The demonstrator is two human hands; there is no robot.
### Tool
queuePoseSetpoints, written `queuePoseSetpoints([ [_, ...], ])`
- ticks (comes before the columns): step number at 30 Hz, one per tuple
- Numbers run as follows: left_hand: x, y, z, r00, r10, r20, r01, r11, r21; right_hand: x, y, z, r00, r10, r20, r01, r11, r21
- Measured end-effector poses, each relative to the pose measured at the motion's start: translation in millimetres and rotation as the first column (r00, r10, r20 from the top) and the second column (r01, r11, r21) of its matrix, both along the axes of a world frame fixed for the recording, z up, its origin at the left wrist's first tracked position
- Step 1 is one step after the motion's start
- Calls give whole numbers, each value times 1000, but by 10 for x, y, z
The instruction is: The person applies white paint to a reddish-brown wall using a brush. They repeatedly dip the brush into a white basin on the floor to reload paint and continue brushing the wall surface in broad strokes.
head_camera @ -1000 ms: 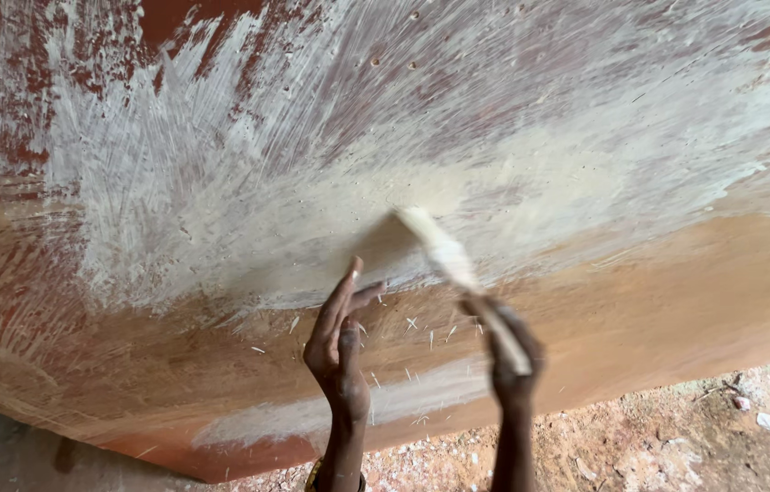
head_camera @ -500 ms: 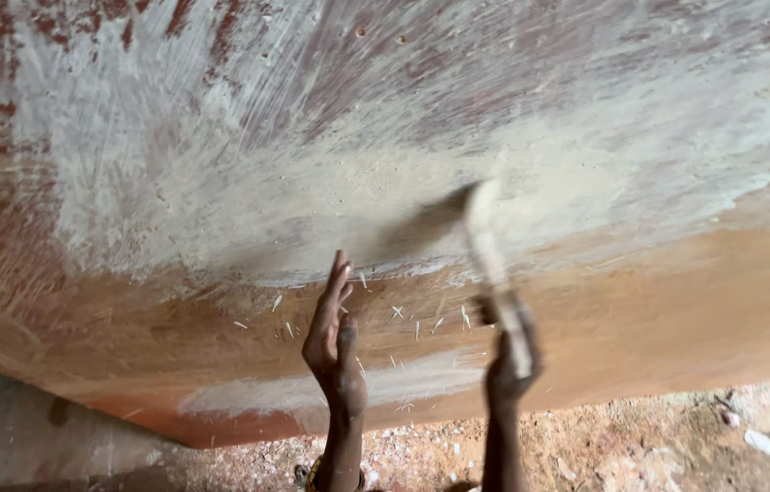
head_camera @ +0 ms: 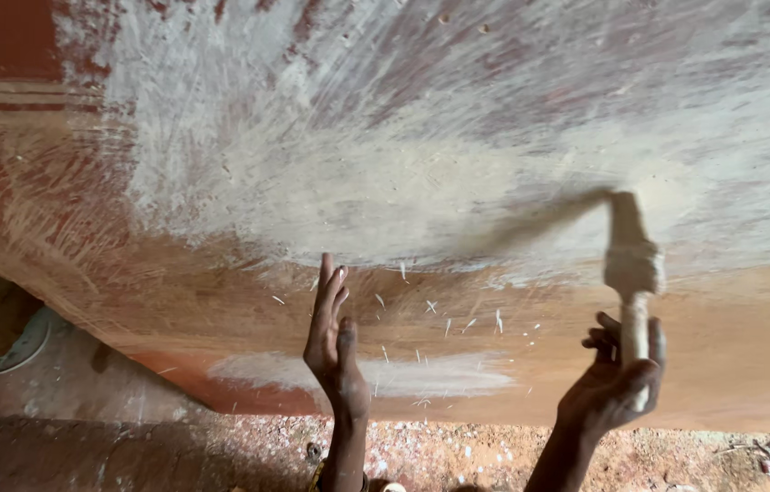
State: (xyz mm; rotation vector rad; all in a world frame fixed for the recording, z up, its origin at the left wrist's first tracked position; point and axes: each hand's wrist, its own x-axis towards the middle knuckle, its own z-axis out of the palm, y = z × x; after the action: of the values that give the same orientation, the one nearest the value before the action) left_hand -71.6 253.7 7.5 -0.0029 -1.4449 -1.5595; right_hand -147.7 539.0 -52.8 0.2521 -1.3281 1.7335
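a reddish-brown wall smeared with whitish plaster rises over red, gravelly ground.

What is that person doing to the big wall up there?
The person is brushing whitish paint onto a big reddish-brown surface that slants overhead. The right hand grips the handle of a paint-caked brush, whose bristles blur against the painted patch. The left hand is open with fingers raised, holding nothing. Small white flecks hang in the air between the hands, above the reddish dirt ground.
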Motion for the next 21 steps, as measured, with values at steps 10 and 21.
queuePoseSetpoints([
  [10, -9, -570, -20, 1000, 7, 4, -6, 988, -157, 96, -1446, -238, 985, 168, -34, -157, 964, 213],
  [21, -115, -685, 3, 991, -117, -58, 117, 993, 7, 272, -1235, -174, 967, 255, 0, -234, 887, 399],
])
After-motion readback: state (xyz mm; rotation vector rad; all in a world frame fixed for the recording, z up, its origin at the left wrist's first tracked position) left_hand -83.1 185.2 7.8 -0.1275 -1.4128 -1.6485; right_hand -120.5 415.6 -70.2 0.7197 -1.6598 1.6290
